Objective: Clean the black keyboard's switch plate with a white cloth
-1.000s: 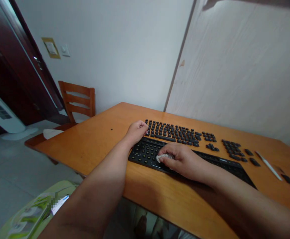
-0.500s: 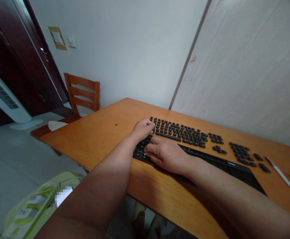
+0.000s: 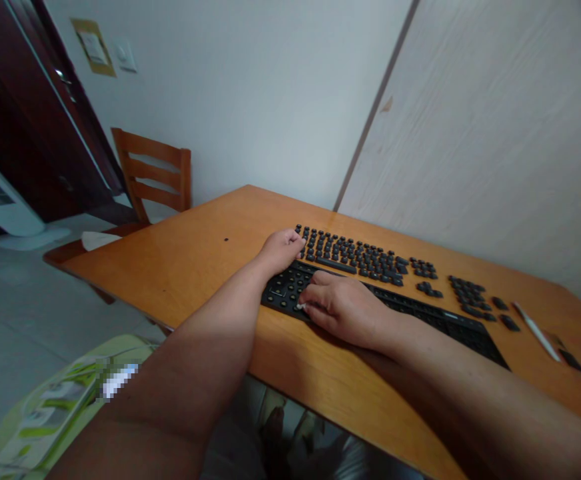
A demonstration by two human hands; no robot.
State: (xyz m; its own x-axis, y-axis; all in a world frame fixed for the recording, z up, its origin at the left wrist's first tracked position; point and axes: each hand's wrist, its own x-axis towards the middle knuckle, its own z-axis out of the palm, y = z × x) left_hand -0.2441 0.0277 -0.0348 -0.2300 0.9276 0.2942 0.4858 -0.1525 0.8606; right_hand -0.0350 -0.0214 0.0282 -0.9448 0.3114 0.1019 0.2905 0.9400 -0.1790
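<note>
A black keyboard base [image 3: 276, 292] with its keycaps off lies along the table, bare key posts showing at its left end. My right hand [image 3: 343, 308] is over that end, thumb and fingers pinched on a small white wad [image 3: 301, 306] against the key posts; its material is too small to tell. My left hand [image 3: 280, 252] rests at the base's far left edge, fingers curled; whether anything is inside them is hidden. Just beyond both hands, loose black keycaps [image 3: 365, 257] lie in rows in keyboard order, with the long space bar [image 3: 336, 265] nearest the base.
On the wooden table [image 3: 195, 267] a white pen-like stick [image 3: 538, 333] lies at right, near a dark flat piece [image 3: 570, 360]. One small black bit [image 3: 226, 239] lies at left. A wooden chair [image 3: 153, 173] stands beyond; a green stool [image 3: 65, 400] with packets is below left.
My right hand has shifted right along the keyboard base with the white wad, uncovering more key posts. My left hand stays at the edge. The whole view has tilted slightly.
</note>
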